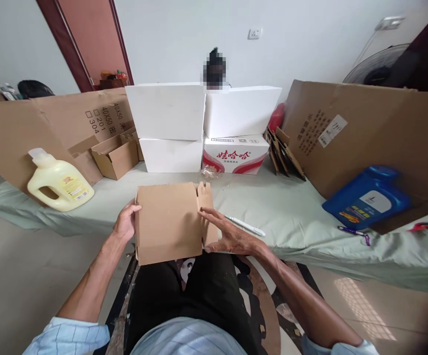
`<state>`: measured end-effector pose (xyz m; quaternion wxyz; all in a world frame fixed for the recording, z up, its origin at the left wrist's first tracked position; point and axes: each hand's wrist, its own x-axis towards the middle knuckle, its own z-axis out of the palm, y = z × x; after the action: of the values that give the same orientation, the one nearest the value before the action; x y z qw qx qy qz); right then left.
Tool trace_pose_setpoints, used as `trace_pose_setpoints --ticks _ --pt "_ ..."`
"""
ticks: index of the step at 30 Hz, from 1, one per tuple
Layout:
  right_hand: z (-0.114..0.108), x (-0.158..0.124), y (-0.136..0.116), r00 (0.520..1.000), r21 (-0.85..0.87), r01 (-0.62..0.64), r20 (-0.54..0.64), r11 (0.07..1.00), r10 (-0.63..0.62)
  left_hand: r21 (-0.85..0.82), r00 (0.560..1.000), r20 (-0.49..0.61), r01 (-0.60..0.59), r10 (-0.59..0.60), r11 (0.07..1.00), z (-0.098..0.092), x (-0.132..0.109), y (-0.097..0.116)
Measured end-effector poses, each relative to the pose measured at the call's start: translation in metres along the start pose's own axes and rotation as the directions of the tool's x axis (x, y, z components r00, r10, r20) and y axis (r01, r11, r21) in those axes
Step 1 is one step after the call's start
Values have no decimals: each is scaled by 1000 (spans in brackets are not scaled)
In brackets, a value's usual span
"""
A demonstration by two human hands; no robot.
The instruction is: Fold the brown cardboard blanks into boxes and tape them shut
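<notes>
A flat brown cardboard piece [167, 224], with a folded flap along its right side, is held above the front edge of the cloth-covered table. My left hand [126, 222] grips its left edge, thumb on top and the other fingers hidden at the edge. On the right flap rests my right hand [227, 234], its fingers spread and touching the cardboard. A white pen-like tool [246, 227] lies on the cloth just beyond my right hand.
White boxes [169, 155] and a red-and-white carton [236, 155] stand at the back. A yellow bottle [60, 182] and small open boxes [116, 155] are left; folded cardboard [282, 153], a blue bottle [367, 197] and a purple pen [350, 230] are right. Large cardboard panels [369, 143] flank both sides.
</notes>
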<state>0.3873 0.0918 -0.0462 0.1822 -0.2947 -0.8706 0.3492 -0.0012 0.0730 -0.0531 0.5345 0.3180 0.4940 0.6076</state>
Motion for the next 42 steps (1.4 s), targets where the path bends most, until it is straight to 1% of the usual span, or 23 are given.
trace_pose_setpoints --ticks 2,4,7,9,10,12,13,15,17,18,19,20,22,23,24,25,28,32,35,38,40,42 --pt "10 4 9 994 10 -79 -70 997 79 34 999 31 33 -34 999 7 -1 -5" --pt "18 8 15 984 2 -123 -131 992 122 79 994 61 84 -89 993 12 -3 -13" --pt "30 14 18 978 14 -126 -165 992 126 125 990 62 115 -124 985 15 -6 -23" --pt "37 16 23 961 43 -141 -235 989 147 130 993 52 102 -110 986 14 -7 -26" --pt "41 17 27 940 68 -161 -294 985 174 125 994 52 90 -97 988 14 -8 -25" --pt "46 18 38 876 158 -198 -413 967 247 111 996 56 58 -65 992 12 -9 -21" --pt "46 19 44 845 223 -199 -454 954 282 104 997 59 42 -49 994 12 -10 -19" --pt "43 18 56 804 358 -170 -488 918 340 94 997 75 23 -30 995 9 -12 -14" --pt "33 15 61 777 450 -146 -499 881 384 77 996 92 8 -15 997 6 -12 -11" --pt "27 13 62 772 474 -141 -497 869 396 65 995 97 -5 -2 998 5 -11 -11" --pt "20 11 60 781 494 -133 -481 859 397 52 995 95 -24 19 998 4 -10 -10" --pt "14 8 58 809 519 -114 -446 847 383 41 995 91 -48 44 998 3 -8 -10" --pt "4 0 52 889 587 -70 -330 806 318 27 992 82 -100 98 995 2 -4 -8" --pt "1 -4 50 920 619 -58 -271 783 282 27 989 83 -122 120 992 2 -3 -6" --pt "-2 -8 48 939 643 -57 -225 764 259 31 986 87 -142 139 989 3 -2 -4" --pt "-3 -12 47 948 655 -64 -195 753 250 39 983 98 -159 155 986 4 -1 0" --pt "-3 -23 47 951 650 -66 -189 757 245 80 974 131 -194 182 978 10 -1 13" --pt "-3 -30 49 935 632 -24 -259 774 240 122 965 153 -231 212 965 22 0 26" --pt "-5 -34 49 919 609 -3 -311 793 242 185 952 175 -282 250 942 29 4 29" --pt "-10 -38 45 892 537 33 -396 843 217 257 941 202 -318 271 913 33 8 28" --pt "-13 -40 41 890 494 61 -420 867 177 311 938 214 -331 274 891 36 11 29" --pt "-16 -43 38 896 461 66 -418 885 151 355 925 253 -362 284 862 41 12 31"
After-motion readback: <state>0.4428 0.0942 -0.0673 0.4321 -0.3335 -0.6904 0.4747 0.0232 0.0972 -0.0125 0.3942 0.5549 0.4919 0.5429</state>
